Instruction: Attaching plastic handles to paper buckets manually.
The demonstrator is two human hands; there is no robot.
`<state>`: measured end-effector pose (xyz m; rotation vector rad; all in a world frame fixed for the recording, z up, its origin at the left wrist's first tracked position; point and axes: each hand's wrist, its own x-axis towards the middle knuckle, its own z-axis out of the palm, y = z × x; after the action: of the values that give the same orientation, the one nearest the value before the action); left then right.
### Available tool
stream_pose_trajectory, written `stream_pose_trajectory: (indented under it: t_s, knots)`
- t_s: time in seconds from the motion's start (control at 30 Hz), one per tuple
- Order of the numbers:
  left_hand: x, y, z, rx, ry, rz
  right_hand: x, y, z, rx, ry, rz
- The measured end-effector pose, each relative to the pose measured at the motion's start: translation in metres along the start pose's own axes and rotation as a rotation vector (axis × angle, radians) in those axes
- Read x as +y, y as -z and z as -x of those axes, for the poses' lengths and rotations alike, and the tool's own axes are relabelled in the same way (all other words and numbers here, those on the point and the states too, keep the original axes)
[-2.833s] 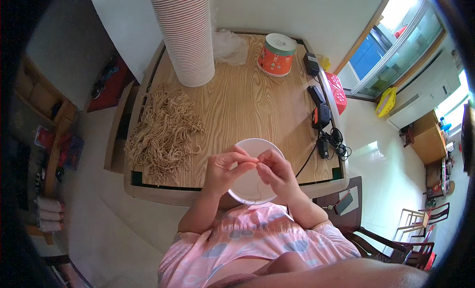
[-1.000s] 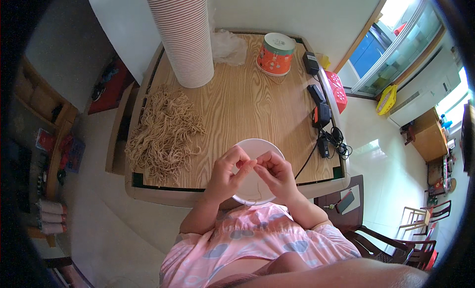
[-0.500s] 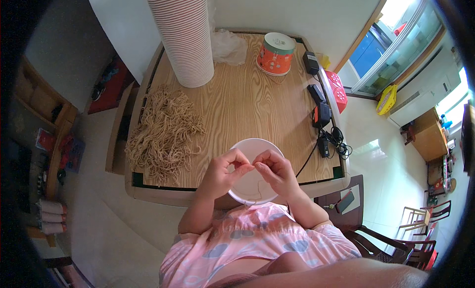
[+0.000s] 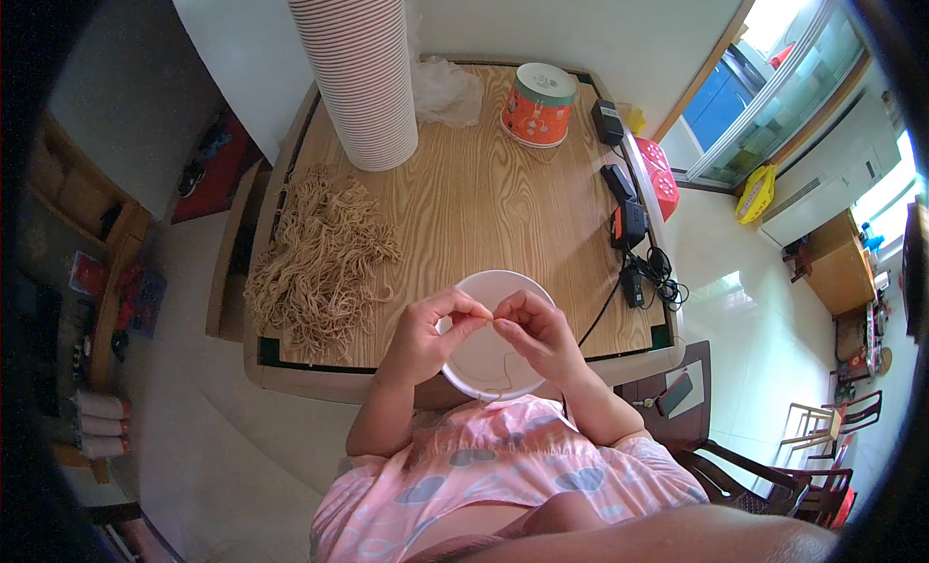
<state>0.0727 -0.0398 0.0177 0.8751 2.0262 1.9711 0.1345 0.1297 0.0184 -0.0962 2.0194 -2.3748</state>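
Over the mouth of a white paper bucket (image 4: 470,367) at the table's near edge, my left hand (image 4: 434,333) and my right hand (image 4: 538,336) meet fingertip to fingertip. Both are closed in a pinch on a thin tan string, whose end between the fingers is too small to see clearly. A length of the string (image 4: 507,371) hangs loosely in the bucket below my right hand, reaching down to the near rim. To the left, a tangled heap of tan strings (image 4: 324,258) lies on the wood-grain table (image 4: 464,214).
A tall stack of white paper buckets (image 4: 363,79) rises at the back left, beside a crumpled clear plastic bag (image 4: 450,91). An orange and green bucket (image 4: 537,111) stands upside down at the back. Black adapters (image 4: 629,224) and coiled cables (image 4: 660,277) line the right edge.
My hands have shifted slightly left, their fingertips still together. The bucket's left side has edged slightly left too. The heap of strings stays as it was.
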Motion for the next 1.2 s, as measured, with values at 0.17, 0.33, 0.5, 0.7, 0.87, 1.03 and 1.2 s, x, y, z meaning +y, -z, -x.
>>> stream_pose_trajectory:
  t_s: [0.17, 0.33, 0.5, 0.7, 0.87, 1.03, 1.2]
  knots:
    - [0.009, -0.002, -0.005, -0.001, -0.011, -0.048, 0.001, 0.002, -0.002, 0.019, -0.034, 0.016]
    - [0.004, 0.001, -0.026, -0.114, -0.119, -0.161, -0.001, 0.013, 0.001, 0.089, -0.026, 0.027]
    - [-0.035, -0.004, -0.063, -0.097, -0.168, -0.505, 0.001, 0.017, 0.008, 0.196, -0.039, -0.322]
    - [-0.030, -0.012, -0.051, -0.202, -0.040, -0.658, 0.012, 0.015, 0.017, 0.266, -0.251, -0.850]
    - [0.002, -0.020, -0.029, -0.129, 0.001, -0.645, 0.026, 0.007, 0.017, 0.274, -0.400, -0.927]
    - [0.007, -0.025, -0.015, -0.064, -0.009, -0.651, 0.039, 0.001, 0.018, 0.312, -0.479, -0.956]
    - [0.011, -0.027, -0.012, -0.102, 0.053, -0.653, 0.032, -0.003, 0.019, 0.310, -0.456, -0.947]
